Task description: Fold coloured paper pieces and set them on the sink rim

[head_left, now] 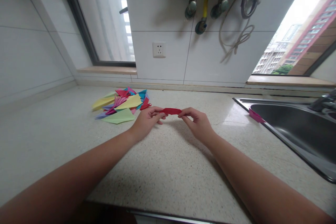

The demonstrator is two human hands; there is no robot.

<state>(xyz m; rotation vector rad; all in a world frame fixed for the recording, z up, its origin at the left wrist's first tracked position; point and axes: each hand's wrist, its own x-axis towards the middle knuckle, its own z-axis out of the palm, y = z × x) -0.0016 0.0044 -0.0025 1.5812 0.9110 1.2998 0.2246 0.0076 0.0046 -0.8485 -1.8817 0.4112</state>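
Here, left hand (145, 121) and right hand (198, 123) pinch plain red paper (171, 111) by its ends, each grip closed.

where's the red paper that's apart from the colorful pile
In the head view, the red paper is near the center, held between the left hand and right hand, right of the colorful pile.

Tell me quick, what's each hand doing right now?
Left hand: closed, holding one end of the red paper.
Right hand: closed, holding its other end.
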